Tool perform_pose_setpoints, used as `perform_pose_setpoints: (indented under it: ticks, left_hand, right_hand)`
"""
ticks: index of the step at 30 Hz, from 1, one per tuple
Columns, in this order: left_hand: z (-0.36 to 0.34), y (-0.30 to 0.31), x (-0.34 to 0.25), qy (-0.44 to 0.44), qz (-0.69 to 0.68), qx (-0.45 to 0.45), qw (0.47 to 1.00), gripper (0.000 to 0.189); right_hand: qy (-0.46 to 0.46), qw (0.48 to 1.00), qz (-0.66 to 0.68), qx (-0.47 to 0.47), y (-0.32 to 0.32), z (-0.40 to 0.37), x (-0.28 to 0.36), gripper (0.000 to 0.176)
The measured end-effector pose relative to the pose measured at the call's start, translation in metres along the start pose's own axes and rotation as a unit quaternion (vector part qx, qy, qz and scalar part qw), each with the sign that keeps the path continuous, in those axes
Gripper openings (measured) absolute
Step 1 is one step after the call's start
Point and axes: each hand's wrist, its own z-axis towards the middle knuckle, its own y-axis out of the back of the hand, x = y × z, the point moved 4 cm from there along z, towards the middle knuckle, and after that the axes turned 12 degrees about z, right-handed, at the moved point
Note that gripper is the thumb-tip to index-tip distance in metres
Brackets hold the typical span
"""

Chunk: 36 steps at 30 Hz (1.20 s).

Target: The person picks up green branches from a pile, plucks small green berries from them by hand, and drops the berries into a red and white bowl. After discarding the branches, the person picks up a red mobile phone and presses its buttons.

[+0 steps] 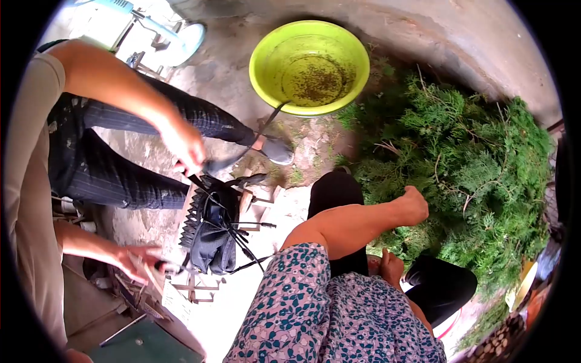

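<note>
My left arm, in a floral sleeve, reaches across my dark-trousered knee. My left hand point(414, 207) is curled closed at the edge of a heap of green conifer branches point(466, 163); whatever it may grip is hidden. Lower down, between my knees, my right hand point(391, 267) also looks closed, partly covered by my clothing and knee. To the left, another person's hand point(184, 145) pulls at a dark strap on a black bag point(215, 233), which rests on a small wooden stool. That person's other hand point(139, 263) is beside the bag, blurred.
A lime-green basin point(308, 42) with dark bits inside stands at the top; a dark strap hangs over its rim. The co-worker's striped trouser legs and grey shoe point(278, 150) stretch across the floor. A pale blue fan point(178, 45) is at upper left. A wall point(484, 42) curves behind the branches.
</note>
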Motion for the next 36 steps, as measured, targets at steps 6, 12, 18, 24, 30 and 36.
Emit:
perform_pose_setpoints:
  ticks: [6,12,18,24,30,36]
  left_hand:
    - [0.001,0.008,-0.004,-0.030,0.020,-0.054,0.998,0.017]
    - [0.003,0.006,0.001,0.007,0.040,-0.161,0.986,0.011]
    - [0.004,0.006,0.000,0.015,0.037,-0.139,0.989,0.015]
    - [-0.001,0.014,0.002,0.012,0.042,-0.106,0.993,0.017]
    - [0.004,0.013,-0.002,-0.001,0.051,-0.109,0.993,0.017]
    - [0.005,0.017,-0.003,-0.002,0.037,-0.087,0.996,0.015]
  right_hand:
    - [0.008,1.000,-0.028,-0.002,-0.004,0.000,-0.003,0.049]
    - [0.009,0.999,-0.045,0.006,-0.003,0.003,-0.001,0.041]
    - [0.005,0.999,-0.039,0.008,-0.006,0.004,-0.007,0.041]
    - [0.024,0.998,-0.051,-0.004,-0.007,0.003,-0.006,0.038]
    - [0.053,0.997,-0.063,0.004,-0.005,0.001,-0.004,0.033]
    - [0.081,0.996,-0.034,0.008,-0.009,0.001,-0.010,0.030]
